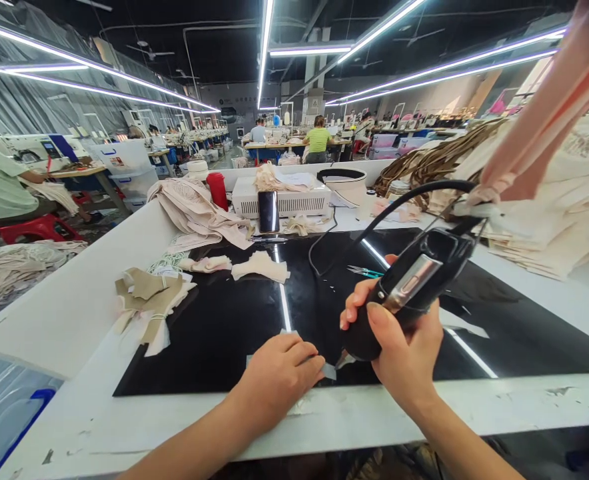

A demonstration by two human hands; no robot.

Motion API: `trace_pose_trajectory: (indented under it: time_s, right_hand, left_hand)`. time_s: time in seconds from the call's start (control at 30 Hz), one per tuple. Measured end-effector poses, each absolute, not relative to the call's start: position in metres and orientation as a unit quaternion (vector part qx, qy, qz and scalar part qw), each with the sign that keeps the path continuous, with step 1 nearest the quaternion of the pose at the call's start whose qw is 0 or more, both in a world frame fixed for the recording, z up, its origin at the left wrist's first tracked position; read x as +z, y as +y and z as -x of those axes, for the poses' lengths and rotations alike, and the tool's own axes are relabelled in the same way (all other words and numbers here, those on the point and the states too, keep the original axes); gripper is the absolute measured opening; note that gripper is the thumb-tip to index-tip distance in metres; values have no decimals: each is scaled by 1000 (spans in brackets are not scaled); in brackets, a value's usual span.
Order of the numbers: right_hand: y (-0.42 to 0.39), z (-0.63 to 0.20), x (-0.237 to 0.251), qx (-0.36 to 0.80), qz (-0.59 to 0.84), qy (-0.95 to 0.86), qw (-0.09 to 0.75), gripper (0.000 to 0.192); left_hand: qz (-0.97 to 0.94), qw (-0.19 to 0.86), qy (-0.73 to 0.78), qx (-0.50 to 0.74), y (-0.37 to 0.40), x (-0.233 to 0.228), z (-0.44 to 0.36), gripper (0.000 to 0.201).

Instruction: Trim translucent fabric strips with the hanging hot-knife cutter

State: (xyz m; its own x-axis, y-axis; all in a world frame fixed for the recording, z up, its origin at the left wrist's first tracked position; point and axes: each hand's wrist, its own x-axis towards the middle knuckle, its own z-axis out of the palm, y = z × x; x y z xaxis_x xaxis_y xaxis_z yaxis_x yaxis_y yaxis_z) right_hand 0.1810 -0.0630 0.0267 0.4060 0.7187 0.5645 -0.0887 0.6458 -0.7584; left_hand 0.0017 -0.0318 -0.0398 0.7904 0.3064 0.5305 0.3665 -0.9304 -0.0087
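Bare forearms (474,440) reach in: the right hand (409,353) grasps the black tool (439,259) over the dark board (204,340); the left hand (282,370) covers a pale scrap (330,371), its grip hidden, can't tell. Best keep scrap flat, fingers clear! Tool's long axis slants, tip (343,361) down-left, just beside the scrap.

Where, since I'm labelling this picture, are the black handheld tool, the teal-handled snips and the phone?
Black handheld tool (414,283): head view, on its silver side panel.
Teal-handled snips (372,273): head view, on the teal handles.
Phone (268,212): head view, on its dark face.
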Motion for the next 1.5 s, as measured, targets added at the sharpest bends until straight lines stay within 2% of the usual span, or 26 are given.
trace_pose_trajectory:
  time_s: [0.27,1.03,1.27,1.43,1.5]
  right_hand:
    - [-61,-181,24,256,327,-485,770,28]
    - [-61,-179,25,260,331,-480,770,30]
    - [-65,-179,30,268,330,-470,774,45]
    - [-70,-178,31,271,318,-479,772,43]
    - [-71,-177,29,274,322,-480,769,49]
  left_hand:
    - [937,48,-132,-321,-36,-35,-2,15]
    - [941,12,-120,-317,-37,-37,-3,15]
    - [942,9,-127,-310,-38,-36,-3,20]
    - [943,11,-124,-309,-38,-35,-2,21]
    - [944,12,-123,-306,-37,-35,-2,20]
